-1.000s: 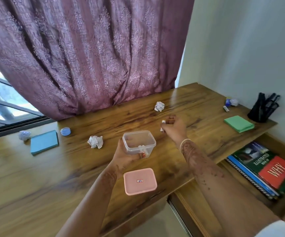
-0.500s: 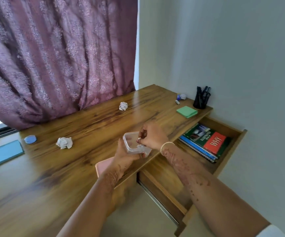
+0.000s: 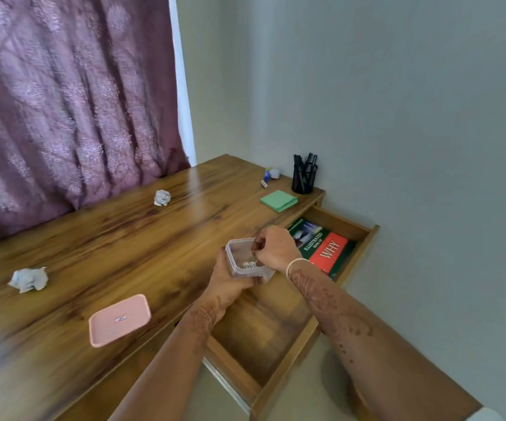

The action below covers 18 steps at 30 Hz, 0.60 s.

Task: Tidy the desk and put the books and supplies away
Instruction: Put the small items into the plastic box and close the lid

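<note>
My left hand grips a clear plastic box from below, holding it over the front edge of the wooden desk, above the open drawer. My right hand has its curled fingers dipped into the box, fingertips pinched at a small white eraser near the bottom. The box's pink lid lies flat on the desk to the left. Books lie at the drawer's far end.
Crumpled paper balls lie at mid desk and at the left. A green sticky-note pad, a black pen holder and small bits sit at the far right corner. A purple curtain hangs behind; a wall bounds the right.
My right hand picked a small white piece off the desk and brought it into the box. Both hands and the box shifted right, over the open drawer; my view turned right.
</note>
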Tool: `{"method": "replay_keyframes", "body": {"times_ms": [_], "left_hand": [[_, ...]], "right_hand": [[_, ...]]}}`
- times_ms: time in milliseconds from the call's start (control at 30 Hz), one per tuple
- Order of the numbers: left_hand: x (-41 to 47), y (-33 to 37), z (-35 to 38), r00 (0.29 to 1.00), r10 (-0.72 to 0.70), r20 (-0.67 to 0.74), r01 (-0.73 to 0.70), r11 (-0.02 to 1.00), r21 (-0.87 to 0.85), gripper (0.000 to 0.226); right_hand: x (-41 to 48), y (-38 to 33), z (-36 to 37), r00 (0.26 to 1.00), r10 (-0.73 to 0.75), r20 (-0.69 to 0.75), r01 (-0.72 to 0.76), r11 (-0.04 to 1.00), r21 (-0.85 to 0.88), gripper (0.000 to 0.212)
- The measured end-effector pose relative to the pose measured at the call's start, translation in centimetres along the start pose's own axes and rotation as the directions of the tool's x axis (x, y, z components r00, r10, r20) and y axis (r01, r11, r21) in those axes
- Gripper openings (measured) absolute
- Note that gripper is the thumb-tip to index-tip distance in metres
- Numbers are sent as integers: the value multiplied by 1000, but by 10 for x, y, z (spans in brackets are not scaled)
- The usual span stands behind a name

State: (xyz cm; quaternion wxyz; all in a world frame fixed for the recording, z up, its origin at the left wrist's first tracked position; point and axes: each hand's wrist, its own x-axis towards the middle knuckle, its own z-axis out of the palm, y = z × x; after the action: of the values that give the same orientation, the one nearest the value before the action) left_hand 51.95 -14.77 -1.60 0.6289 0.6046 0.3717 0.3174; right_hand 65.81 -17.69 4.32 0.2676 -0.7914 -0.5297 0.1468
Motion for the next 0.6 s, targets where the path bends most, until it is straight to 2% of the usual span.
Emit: {"method": "replay_keyframes", "body": {"times_ms": [67,133,300,400,500,600], "left_hand": [[14,3,20,1000,-4,-23,4,1000,5,111],[31,4,41,998,0,-57,-1,1000,-18,108],[63,7,84,991,-6,-137,1,999,-40,109],[81,12,106,985,7,-173,-20,997,-75,95],[97,15,122,980,26,-198,-43,996,-82,81],[116,17,127,973,7,-231,-32,994,-103,82]], "right_hand": [[14,20,-14,1000,-8,-7,8,998,57,14],[32,41,-27,1000,-15,-14,16,993,116,13],[69,85,-58,999,39,-4,-34,914,404,16],[85,104,-74,997,56,51,-75,825,560,6],[107,119,-81,996,45,75,-82,761,643,6],[129,126,-84,992,46,118,-117,696,709,6]]}}
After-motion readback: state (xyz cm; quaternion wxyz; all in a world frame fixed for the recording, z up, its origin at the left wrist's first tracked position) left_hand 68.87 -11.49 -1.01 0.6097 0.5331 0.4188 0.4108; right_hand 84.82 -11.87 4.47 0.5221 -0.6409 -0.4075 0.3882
